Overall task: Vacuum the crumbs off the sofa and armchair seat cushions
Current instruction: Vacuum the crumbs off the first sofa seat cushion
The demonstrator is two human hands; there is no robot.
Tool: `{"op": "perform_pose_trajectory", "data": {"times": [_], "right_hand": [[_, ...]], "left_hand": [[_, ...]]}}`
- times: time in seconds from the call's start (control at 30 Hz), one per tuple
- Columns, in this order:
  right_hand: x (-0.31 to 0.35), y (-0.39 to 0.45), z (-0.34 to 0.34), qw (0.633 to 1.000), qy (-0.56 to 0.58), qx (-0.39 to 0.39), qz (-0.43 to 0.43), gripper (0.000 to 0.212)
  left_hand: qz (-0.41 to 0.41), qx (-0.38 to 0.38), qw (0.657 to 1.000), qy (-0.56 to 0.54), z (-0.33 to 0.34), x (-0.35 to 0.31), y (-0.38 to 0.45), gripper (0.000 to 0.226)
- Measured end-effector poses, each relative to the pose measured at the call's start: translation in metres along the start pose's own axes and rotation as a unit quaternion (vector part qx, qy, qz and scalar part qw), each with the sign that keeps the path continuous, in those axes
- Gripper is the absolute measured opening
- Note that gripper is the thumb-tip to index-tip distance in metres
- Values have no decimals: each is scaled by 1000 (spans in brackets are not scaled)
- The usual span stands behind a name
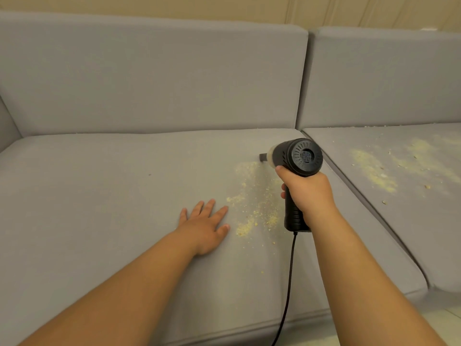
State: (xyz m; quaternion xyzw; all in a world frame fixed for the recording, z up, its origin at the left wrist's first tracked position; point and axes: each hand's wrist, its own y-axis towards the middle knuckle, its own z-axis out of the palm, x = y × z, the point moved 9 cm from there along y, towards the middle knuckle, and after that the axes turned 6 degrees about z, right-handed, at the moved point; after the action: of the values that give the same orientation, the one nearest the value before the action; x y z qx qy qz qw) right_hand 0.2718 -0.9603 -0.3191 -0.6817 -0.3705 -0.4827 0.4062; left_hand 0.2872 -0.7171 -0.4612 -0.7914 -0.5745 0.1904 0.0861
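Note:
My right hand [308, 189] grips the handle of a black handheld vacuum [298, 158], whose nozzle points left and touches the grey seat cushion [112, 186] near the back. Pale yellow crumbs [254, 203] lie scattered on this cushion just below the nozzle, between my two hands. My left hand [203, 227] rests flat on the cushion with fingers spread, left of the crumbs. More crumbs [384, 168] cover the neighbouring seat cushion [411, 221] on the right.
The vacuum's black cord [289, 275] hangs from the handle down over the sofa's front edge. Grey back cushions [154, 78] stand behind both seats. A sofa arm [7, 126] rises at far left. Pale floor [446, 318] shows at bottom right.

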Motion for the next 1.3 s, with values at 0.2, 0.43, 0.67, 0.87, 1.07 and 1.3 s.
{"op": "perform_pose_trajectory", "data": {"times": [0.2, 0.43, 0.67, 0.87, 1.07, 1.3], "right_hand": [[3, -7, 14, 999, -17, 36, 12, 14], [9, -14, 11, 998, 8, 53, 15, 16], [2, -11, -4, 999, -51, -3, 6, 19], [5, -19, 17, 996, -81, 42, 2, 20], [9, -20, 11, 998, -39, 56, 13, 16], [8, -17, -7, 999, -42, 6, 9, 15]], "left_hand": [[-3, 4, 1000, -7, 1, -1, -1, 62], [-5, 6, 1000, -3, 1, 2, 2, 62], [-8, 9, 1000, 2, 1, 0, 1, 63], [-8, 7, 1000, 3, 3, 0, 2, 63], [-6, 6, 1000, 2, 2, 1, 2, 63], [-4, 5, 1000, -2, 3, 2, 4, 63]]}}
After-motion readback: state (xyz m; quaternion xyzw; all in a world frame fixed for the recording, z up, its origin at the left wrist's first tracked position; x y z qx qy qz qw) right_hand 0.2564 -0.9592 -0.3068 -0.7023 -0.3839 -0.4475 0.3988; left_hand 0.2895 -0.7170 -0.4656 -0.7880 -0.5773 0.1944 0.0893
